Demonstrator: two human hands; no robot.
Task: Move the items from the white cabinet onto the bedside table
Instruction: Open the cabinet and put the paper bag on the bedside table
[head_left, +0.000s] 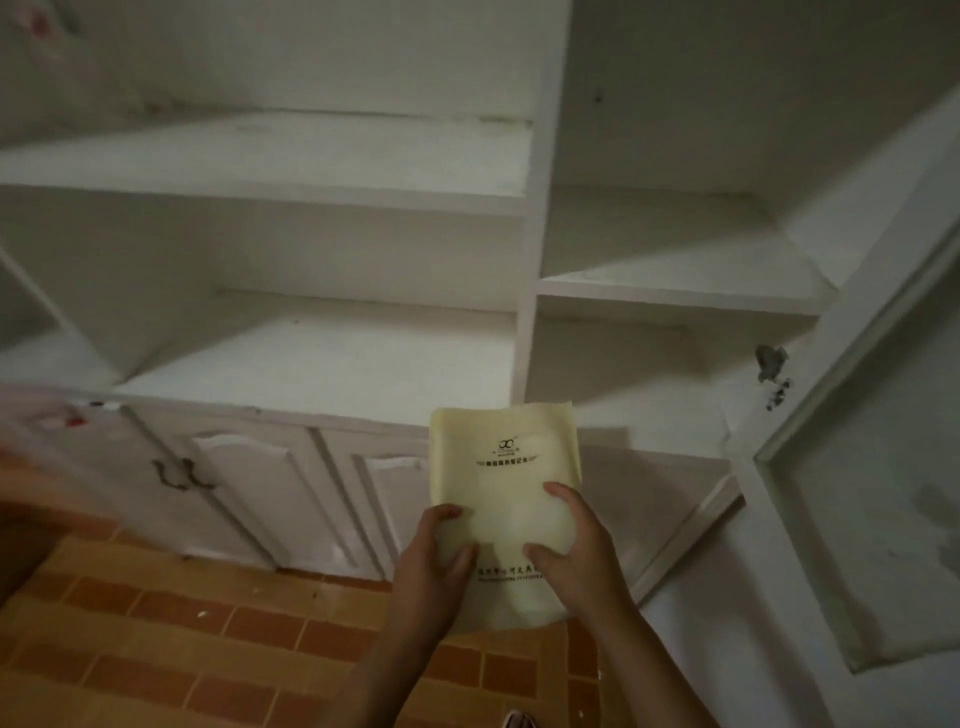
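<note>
A pale yellow booklet (506, 467) with dark printed text is held upright in front of the white cabinet (535, 208). My left hand (434, 558) grips its lower left edge and my right hand (574, 545) grips its lower right side. Both thumbs lie on the cover. The booklet's top edge reaches the level of the cabinet's lower shelf (322, 358). The cabinet's open shelves show nothing on them. The bedside table is not in view.
An open glass cabinet door (852, 457) swings out on the right, close to my right arm. Closed lower doors with dark handles (179, 475) sit below the shelf. The floor is orange-brown tile (171, 634). A shoe tip (517, 719) shows at the bottom.
</note>
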